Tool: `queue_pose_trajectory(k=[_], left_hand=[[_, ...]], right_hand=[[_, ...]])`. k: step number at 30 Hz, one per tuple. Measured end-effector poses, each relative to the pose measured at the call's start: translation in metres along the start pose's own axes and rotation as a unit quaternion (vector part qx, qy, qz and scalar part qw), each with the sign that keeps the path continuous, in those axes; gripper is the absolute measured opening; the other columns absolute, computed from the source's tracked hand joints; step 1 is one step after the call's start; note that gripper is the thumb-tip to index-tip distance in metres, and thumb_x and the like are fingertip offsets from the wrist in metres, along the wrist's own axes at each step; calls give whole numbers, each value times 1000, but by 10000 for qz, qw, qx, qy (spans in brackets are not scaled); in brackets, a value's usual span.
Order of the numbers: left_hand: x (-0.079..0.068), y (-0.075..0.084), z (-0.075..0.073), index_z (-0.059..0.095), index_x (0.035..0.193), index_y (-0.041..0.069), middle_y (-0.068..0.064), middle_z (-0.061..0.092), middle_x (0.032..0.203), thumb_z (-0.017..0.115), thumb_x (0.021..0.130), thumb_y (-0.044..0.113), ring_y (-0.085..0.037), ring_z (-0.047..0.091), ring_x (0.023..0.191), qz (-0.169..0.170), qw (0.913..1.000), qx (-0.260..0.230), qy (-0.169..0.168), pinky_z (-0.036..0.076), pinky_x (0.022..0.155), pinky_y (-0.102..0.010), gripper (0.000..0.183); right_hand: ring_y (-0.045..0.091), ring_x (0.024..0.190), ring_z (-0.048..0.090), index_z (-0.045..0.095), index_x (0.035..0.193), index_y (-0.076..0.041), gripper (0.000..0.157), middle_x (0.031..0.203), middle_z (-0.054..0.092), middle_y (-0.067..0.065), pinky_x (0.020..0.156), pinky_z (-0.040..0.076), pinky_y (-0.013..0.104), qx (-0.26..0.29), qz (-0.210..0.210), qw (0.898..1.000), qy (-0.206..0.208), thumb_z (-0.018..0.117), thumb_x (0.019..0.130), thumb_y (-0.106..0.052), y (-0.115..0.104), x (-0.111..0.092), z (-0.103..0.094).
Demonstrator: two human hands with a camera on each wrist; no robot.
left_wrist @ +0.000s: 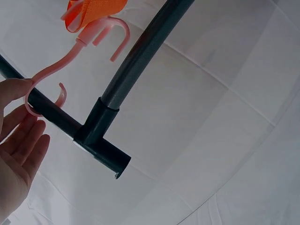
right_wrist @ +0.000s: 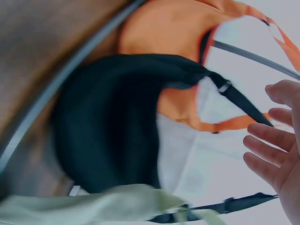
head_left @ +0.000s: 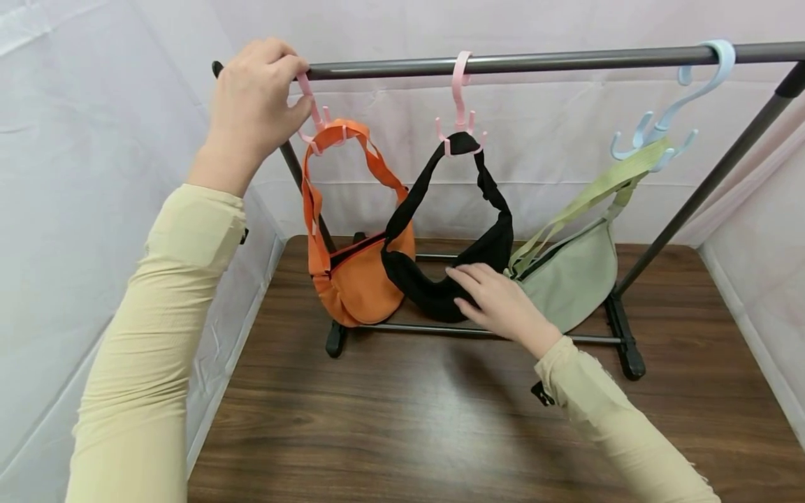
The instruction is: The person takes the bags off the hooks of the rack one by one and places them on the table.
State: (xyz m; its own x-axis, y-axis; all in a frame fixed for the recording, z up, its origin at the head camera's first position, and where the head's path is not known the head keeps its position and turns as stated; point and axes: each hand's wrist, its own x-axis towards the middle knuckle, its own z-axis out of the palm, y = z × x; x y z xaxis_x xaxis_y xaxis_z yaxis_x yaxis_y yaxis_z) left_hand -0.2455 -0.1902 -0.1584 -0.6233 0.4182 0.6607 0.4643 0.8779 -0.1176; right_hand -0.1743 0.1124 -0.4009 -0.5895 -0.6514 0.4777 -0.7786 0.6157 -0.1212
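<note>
At the rail's left end, my left hand [head_left: 259, 94] pinches a pink hook [left_wrist: 56, 68] between thumb and fingers, where it curls over the bar. From this hook an orange shoulder bag [head_left: 367, 283] hangs by its strap. A second pink hook [head_left: 460, 91] in the middle carries a black shoulder bag [right_wrist: 108, 126]. My right hand [head_left: 497, 300] is in front of the black bag, fingers spread and fairly straight; the right wrist view shows its fingers [right_wrist: 267, 154] holding nothing. To the right, a pale green bag [head_left: 572, 279] hangs from a light blue hook [head_left: 660, 126].
The dark metal rack [head_left: 566, 61] stands on a brown wood-grain surface [head_left: 390, 419]. Its slanted posts end in black feet [head_left: 625, 346], with low crossbars between them. White cloth walls [head_left: 82, 175] enclose the back and sides.
</note>
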Motion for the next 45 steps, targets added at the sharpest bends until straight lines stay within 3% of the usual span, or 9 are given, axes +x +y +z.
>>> queue_pose_trajectory(k=[6,11,19,26,30,34,39,45], left_hand=[[1,3,1,62,97,-10,-18,59,98,55,84,5,-33,55,89,2,10000,-93,-18,46,80,-40,21],[1,3,2,62,95,-9,-18,59,97,55,84,6,-32,55,88,3,10000,-95,16,46,79,-41,20],[1,3,2,64,94,-8,-17,60,96,56,82,6,-31,56,86,184,9997,-148,106,47,74,-43,20],[0,6,3,65,97,-8,-17,60,96,56,82,5,-31,57,84,135,9994,-286,128,47,71,-43,22],[0,7,3,65,98,-7,-17,60,96,56,82,5,-31,57,84,33,9996,-279,97,46,70,-43,22],[1,9,3,66,97,-7,-16,61,96,57,81,4,-30,57,86,-19,9994,-344,84,46,71,-43,22],[3,12,4,66,97,-7,-16,61,97,58,81,6,-29,57,87,-106,9991,-405,9,46,75,-41,22],[3,12,4,67,95,-6,-16,62,96,59,80,8,-30,58,88,-230,9986,-475,8,45,77,-41,21]], right_hand=[[27,108,51,52,125,-3,46,118,55,15,85,46,40,67,-151,9993,338,63,84,-20,0,34,-19],[27,107,51,53,124,-2,45,118,55,14,82,48,39,43,-341,9981,507,63,83,-17,-3,54,-29],[25,102,52,53,123,-1,42,115,55,14,70,50,35,-85,-796,9953,545,60,83,-9,-2,90,-40],[27,101,52,52,124,0,41,114,55,15,75,49,35,-179,-1043,9930,521,57,84,-6,-5,125,-49],[27,101,51,52,123,0,37,114,55,15,76,49,34,-69,-1019,9930,588,53,86,-6,-8,137,-48],[27,99,53,56,116,2,32,110,56,16,78,48,34,-63,-905,9908,1008,52,84,-2,-6,148,-44],[27,98,54,57,111,3,28,107,57,15,82,48,34,-125,-453,9885,1441,54,83,0,-1,164,-43],[27,95,55,56,112,2,28,105,58,14,83,46,33,-70,34,9882,1529,50,86,-2,-4,186,-48]])
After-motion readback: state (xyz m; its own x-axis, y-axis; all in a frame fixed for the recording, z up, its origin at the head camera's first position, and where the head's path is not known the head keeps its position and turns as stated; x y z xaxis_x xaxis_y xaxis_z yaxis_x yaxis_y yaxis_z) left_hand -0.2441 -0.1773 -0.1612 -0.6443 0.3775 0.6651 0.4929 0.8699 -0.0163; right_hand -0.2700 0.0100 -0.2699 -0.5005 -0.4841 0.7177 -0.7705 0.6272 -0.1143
